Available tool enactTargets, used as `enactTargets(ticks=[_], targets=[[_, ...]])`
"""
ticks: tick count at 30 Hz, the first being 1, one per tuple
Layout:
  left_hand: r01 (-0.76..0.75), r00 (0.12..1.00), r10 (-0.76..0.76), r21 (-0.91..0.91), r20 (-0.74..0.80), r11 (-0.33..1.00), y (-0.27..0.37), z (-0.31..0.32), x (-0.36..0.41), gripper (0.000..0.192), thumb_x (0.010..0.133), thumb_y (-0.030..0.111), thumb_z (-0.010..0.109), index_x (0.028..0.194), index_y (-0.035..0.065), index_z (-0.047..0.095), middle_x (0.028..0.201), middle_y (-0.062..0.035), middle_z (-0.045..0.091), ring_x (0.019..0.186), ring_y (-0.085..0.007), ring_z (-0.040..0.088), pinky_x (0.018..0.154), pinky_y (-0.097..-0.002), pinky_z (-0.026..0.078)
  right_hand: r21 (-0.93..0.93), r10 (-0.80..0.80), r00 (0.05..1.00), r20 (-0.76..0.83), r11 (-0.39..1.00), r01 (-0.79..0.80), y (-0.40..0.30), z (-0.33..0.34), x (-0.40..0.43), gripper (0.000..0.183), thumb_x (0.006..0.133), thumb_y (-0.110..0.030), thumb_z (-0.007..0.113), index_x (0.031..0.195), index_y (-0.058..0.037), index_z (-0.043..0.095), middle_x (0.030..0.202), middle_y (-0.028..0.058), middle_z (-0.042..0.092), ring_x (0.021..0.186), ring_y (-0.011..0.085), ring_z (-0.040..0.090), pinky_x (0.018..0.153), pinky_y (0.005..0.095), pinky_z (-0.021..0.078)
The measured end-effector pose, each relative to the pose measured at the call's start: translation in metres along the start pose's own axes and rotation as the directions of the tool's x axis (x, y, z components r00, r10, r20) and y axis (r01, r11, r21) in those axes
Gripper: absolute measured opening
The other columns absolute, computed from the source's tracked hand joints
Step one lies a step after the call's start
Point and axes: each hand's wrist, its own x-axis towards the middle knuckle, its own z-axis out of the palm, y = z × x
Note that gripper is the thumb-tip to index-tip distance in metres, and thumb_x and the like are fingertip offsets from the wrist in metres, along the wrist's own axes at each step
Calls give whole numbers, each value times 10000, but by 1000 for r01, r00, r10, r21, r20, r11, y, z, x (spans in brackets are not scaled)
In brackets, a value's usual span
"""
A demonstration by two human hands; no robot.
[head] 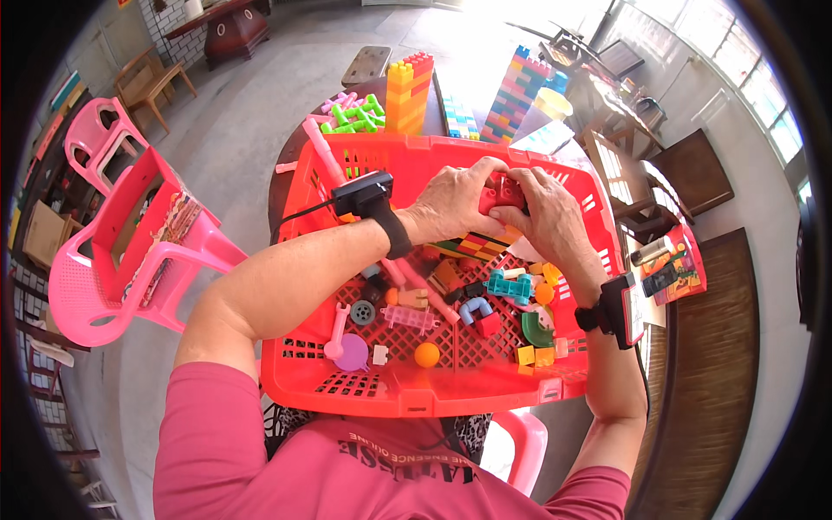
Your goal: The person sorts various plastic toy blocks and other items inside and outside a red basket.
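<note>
My left hand (pixel 450 200) and my right hand (pixel 552 211) meet over the far part of a red plastic basket (pixel 416 402). Between their fingers are red toy building bricks (pixel 504 194), partly hidden by the fingers. Just below them, inside the basket, lies a block of joined yellow, red and black bricks (pixel 478 246). Loose toy parts cover the grid floor: an orange ball (pixel 427 355), a purple disc (pixel 351 353), a pink spanner-shaped piece (pixel 337 331), a teal wheel base (pixel 510 286) and a green curved piece (pixel 537 330). A long pink tube (pixel 323 151) leans over the far left rim.
Behind the basket stand an orange-and-red brick tower (pixel 408 94) and a taller multicoloured tower (pixel 515 94). Green tube connectors (pixel 357 116) lie left of them. A pink plastic chair (pixel 156 260) bearing a red box (pixel 133 224) is at left. Cables run from both wrist devices.
</note>
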Motion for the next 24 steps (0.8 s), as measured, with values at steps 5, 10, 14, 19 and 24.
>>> enactTargets(ticks=[5,10,14,19,24], targets=[[-14,993,14,8,-118,1000,-8,10,-1,698,640,396,793,1160,80,449,920,-167,659,860,-353,643,795,-448,487,52,-101,992,82,994,97,8,-5,1,526,762,-357,708,1143,-45,525,986,146,568,970,340,569,824,427,452],[-13,992,14,10,-123,1000,-5,10,-3,650,671,364,775,1157,82,450,943,-151,664,892,-350,638,795,-448,487,108,-163,985,62,982,156,16,-3,1,507,761,-324,709,1138,-40,523,1008,158,575,975,350,567,822,428,446],[4,993,-3,16,-114,1000,-4,9,-3,654,650,287,799,1160,83,444,946,-156,682,905,-338,651,800,-420,501,161,-160,986,43,975,152,15,-1,2,462,779,-284,689,1130,-29,527,992,170,589,945,363,582,809,426,453],[-1,992,2,9,-126,1000,-7,8,-3,639,655,257,783,1170,75,451,946,-159,681,914,-330,652,801,-405,504,221,-118,993,26,969,110,11,2,2,429,788,-268,675,1114,-17,553,970,175,603,920,361,598,794,431,458],[-21,994,18,-32,-106,999,-8,8,-2,616,664,260,763,1166,64,464,955,-157,672,912,-336,644,799,-415,500,265,-66,998,-7,962,65,12,4,2,395,796,-273,667,1077,-6,591,957,180,618,920,356,604,784,433,459]])
